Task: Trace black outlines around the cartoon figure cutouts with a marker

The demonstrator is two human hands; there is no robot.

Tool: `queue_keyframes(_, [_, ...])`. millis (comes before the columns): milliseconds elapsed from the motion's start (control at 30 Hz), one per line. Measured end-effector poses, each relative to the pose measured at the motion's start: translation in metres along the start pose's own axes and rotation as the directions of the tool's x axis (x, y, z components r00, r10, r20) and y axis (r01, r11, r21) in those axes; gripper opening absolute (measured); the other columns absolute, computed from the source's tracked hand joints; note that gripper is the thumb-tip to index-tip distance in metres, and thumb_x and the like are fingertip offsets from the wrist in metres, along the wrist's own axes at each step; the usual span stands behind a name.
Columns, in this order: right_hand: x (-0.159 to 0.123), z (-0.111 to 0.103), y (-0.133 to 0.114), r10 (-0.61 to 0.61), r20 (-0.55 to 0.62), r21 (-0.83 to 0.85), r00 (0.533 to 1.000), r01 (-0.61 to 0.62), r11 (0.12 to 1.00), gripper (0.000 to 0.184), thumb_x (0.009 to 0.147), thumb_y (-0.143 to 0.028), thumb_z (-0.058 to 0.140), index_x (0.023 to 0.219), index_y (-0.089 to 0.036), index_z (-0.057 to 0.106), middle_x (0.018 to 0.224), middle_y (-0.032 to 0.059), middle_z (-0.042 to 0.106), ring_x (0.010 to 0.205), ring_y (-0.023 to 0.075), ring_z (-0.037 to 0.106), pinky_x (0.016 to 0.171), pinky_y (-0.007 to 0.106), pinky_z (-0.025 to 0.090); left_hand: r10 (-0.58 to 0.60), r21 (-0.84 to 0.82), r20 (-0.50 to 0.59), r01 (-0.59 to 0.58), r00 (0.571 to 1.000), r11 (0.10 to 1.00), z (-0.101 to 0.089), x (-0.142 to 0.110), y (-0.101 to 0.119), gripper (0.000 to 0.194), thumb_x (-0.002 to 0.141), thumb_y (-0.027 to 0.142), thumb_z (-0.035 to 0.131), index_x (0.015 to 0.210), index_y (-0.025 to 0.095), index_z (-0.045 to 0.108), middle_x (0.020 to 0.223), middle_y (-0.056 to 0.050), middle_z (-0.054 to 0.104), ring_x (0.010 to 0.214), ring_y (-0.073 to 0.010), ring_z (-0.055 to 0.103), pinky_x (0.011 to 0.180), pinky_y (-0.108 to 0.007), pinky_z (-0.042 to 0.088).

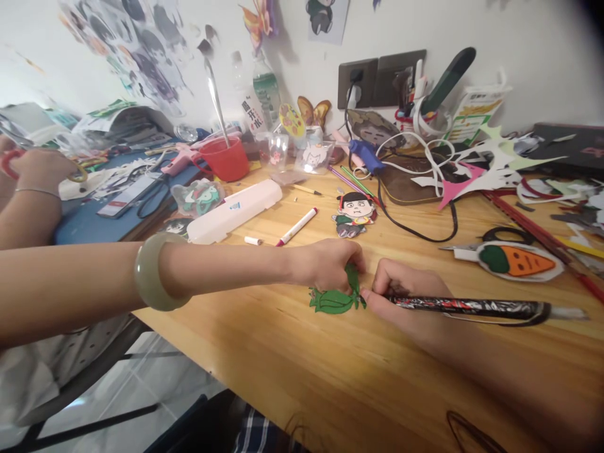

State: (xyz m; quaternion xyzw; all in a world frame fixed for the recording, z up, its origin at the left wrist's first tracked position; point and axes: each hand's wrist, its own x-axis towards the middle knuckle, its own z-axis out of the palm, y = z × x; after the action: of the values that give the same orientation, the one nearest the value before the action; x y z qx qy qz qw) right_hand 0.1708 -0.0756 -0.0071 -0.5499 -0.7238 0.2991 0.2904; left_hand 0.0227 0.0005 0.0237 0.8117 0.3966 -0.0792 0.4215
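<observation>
A green paper cutout (333, 301) lies on the wooden table (302, 365) near its front edge. My left hand (325, 264) reaches in from the left, a pale jade bangle (151, 272) on the wrist, and its fingers pinch the cutout's upper leaf. My right hand (401, 296) is closed around a long black patterned pen (476, 307), whose tip touches the right end of the green cutout.
A carrot cutout (519, 261) with scissors, a cartoon figure cutout (353, 214), a red-tipped marker (297, 226), a white case (233, 211), a red cup (225, 157) and a black cable (415, 229) lie behind. Another person's hand (40, 168) works at far left.
</observation>
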Motion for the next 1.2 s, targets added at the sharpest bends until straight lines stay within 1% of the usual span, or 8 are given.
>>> queue_keyframes(67, [-0.0003,-0.0011,-0.0018,0.009,0.017,-0.013,1.000,-0.008,1.000,0.021,0.069,-0.019,0.052,0.054,-0.021,0.038,0.044,-0.0077,0.038,0.041,0.0072,0.033,0.038,0.020,0.024,-0.005,0.005,0.008,0.005,1.000,1.000,-0.0007,-0.0002,0.0009,0.037,0.062,0.006,0.066,0.097,0.008,0.055,0.089,-0.006,0.061,0.080,-0.0172,0.055,0.064,-0.023,0.044])
queue_keyframes(167, [-0.0001,-0.0016,-0.0038,0.030,0.007,-0.026,1.000,-0.029,0.999,0.021,0.069,-0.018,0.052,0.054,-0.021,0.039,0.045,-0.0070,0.040,0.042,0.0074,0.034,0.039,0.020,0.025,-0.011,0.009,0.014,0.011,1.000,1.000,-0.0013,-0.0002,0.0009,0.037,0.062,0.007,0.066,0.097,0.010,0.055,0.088,-0.005,0.061,0.079,-0.0170,0.055,0.063,-0.023,0.043])
queue_keyframes(433, [0.0003,-0.0027,-0.0048,0.041,0.017,-0.036,0.999,-0.041,0.999,0.020,0.068,-0.019,0.052,0.054,-0.022,0.038,0.044,-0.0069,0.040,0.042,0.0085,0.035,0.040,0.020,0.025,-0.009,0.016,0.001,0.009,1.000,1.000,-0.0015,0.0001,-0.0001,0.036,0.062,0.007,0.066,0.097,0.010,0.057,0.086,-0.004,0.061,0.079,-0.0175,0.056,0.063,-0.023,0.043])
queue_keyframes(667, [-0.0001,-0.0029,-0.0052,0.031,0.016,-0.055,0.999,-0.030,0.998,0.022,0.068,-0.017,0.052,0.053,-0.022,0.037,0.044,-0.0072,0.037,0.042,0.0089,0.034,0.040,0.021,0.025,-0.021,0.043,0.003,0.021,1.000,0.999,-0.0029,-0.0014,0.0027,0.034,0.062,0.007,0.066,0.094,0.011,0.057,0.086,-0.003,0.060,0.078,-0.0164,0.055,0.060,-0.021,0.042])
queue_keyframes(900, [-0.0009,-0.0019,-0.0044,0.023,0.016,-0.041,1.000,-0.023,0.999,0.021,0.068,-0.017,0.052,0.053,-0.022,0.038,0.043,-0.0067,0.039,0.041,0.0085,0.033,0.040,0.021,0.023,-0.020,0.043,0.008,0.020,1.000,0.999,-0.0025,0.0002,0.0008,0.035,0.061,0.009,0.066,0.094,0.012,0.056,0.085,-0.003,0.059,0.078,-0.0163,0.055,0.060,-0.022,0.043])
queue_keyframes(967, [-0.0011,-0.0021,-0.0053,0.039,-0.004,-0.043,0.999,-0.039,0.998,0.021,0.067,-0.016,0.051,0.052,-0.022,0.038,0.043,-0.0068,0.038,0.041,0.0083,0.033,0.040,0.021,0.023,-0.019,0.044,0.006,0.019,1.000,0.999,-0.0022,0.0007,0.0004,0.036,0.061,0.009,0.067,0.095,0.011,0.056,0.086,-0.004,0.059,0.078,-0.0168,0.055,0.061,-0.022,0.043])
queue_keyframes(1100, [-0.0010,-0.0023,-0.0048,0.034,0.025,-0.042,0.999,-0.033,0.999,0.021,0.067,-0.016,0.052,0.052,-0.021,0.038,0.043,-0.0070,0.039,0.041,0.0079,0.033,0.041,0.021,0.023,-0.022,0.041,0.004,0.021,1.000,0.999,-0.0019,0.0012,0.0003,0.037,0.061,0.008,0.067,0.097,0.009,0.057,0.085,-0.004,0.060,0.077,-0.0178,0.055,0.061,-0.024,0.043])
queue_keyframes(1200, [-0.0013,-0.0018,-0.0019,0.023,0.012,-0.038,1.000,-0.023,0.999,0.021,0.068,-0.018,0.052,0.053,-0.021,0.039,0.043,-0.0072,0.039,0.041,0.0078,0.033,0.040,0.021,0.023,-0.018,0.031,0.006,0.018,1.000,0.999,-0.0019,0.0010,0.0007,0.037,0.061,0.008,0.067,0.097,0.009,0.057,0.086,-0.004,0.060,0.077,-0.0171,0.055,0.062,-0.023,0.043])
